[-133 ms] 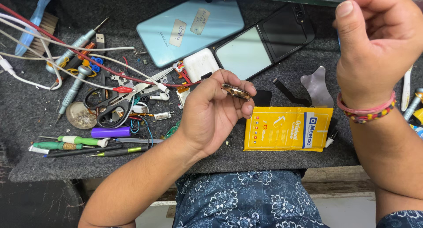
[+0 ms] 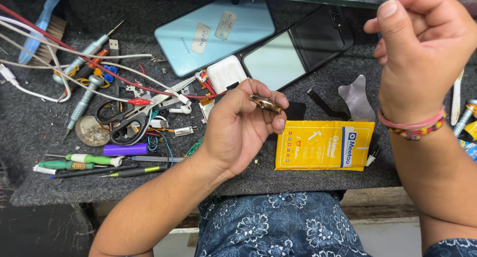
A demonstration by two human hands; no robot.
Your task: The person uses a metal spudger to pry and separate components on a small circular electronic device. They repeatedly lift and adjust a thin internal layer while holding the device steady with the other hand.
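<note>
My left hand (image 2: 238,128) hovers palm up over the dark grey work mat (image 2: 44,132), pinching a small gold-coloured metal part (image 2: 267,103) between thumb and fingers. My right hand (image 2: 422,43) is raised high at the right, fingers curled into a loose fist; I cannot see anything in it. Bead and thread bracelets circle its wrist. A yellow packet (image 2: 323,145) lies just right of my left hand. Behind it rest a light blue phone back cover (image 2: 213,33) and a black phone with its screen up (image 2: 298,50).
Left of my hand lie black scissors (image 2: 124,123), several screwdrivers (image 2: 84,100), a purple cylinder (image 2: 125,149), red and white wires, a round tin (image 2: 92,131) and a blue brush (image 2: 42,26). A metal pry tool (image 2: 357,98) and a black flex strip (image 2: 323,104) lie behind the packet.
</note>
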